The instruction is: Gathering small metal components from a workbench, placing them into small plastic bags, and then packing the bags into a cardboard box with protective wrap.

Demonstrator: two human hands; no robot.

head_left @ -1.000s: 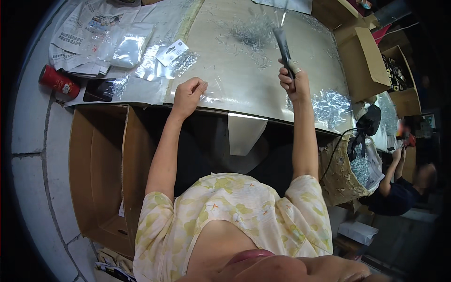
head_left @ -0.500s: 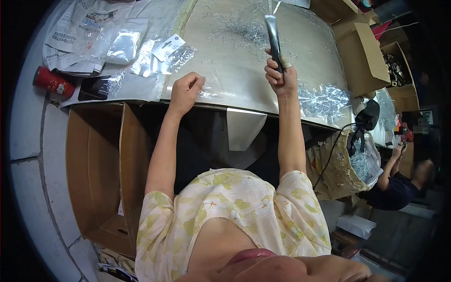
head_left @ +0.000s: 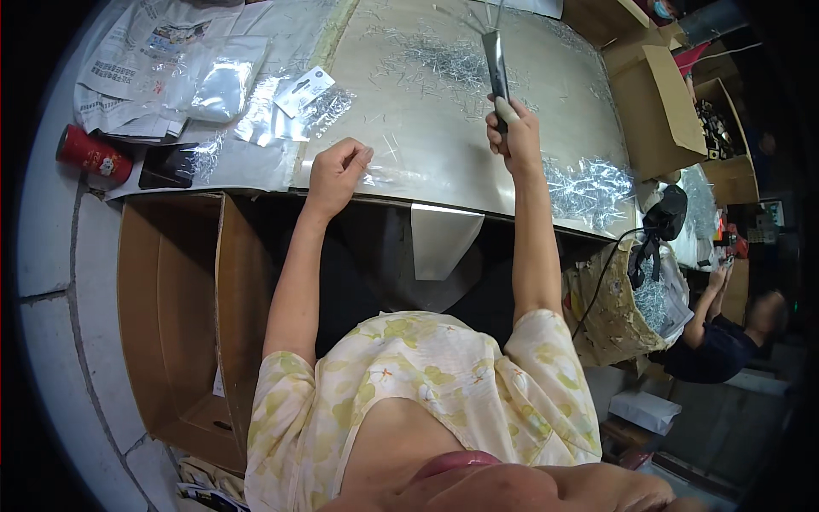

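Long dark flat tool [head_left: 496, 68] with a narrow grey body, held upright above the metal-topped bench, lower end wrapped in a fist, upper end tilted slightly left over a scatter of small silvery pins [head_left: 444, 64]

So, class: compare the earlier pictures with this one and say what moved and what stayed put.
The right hand, gripping the dark flat tool, slid leftward across the metal sheet toward the heap of small pins. The left hand stayed curled near the sheet's front edge; the red can and plastic bags did not move.
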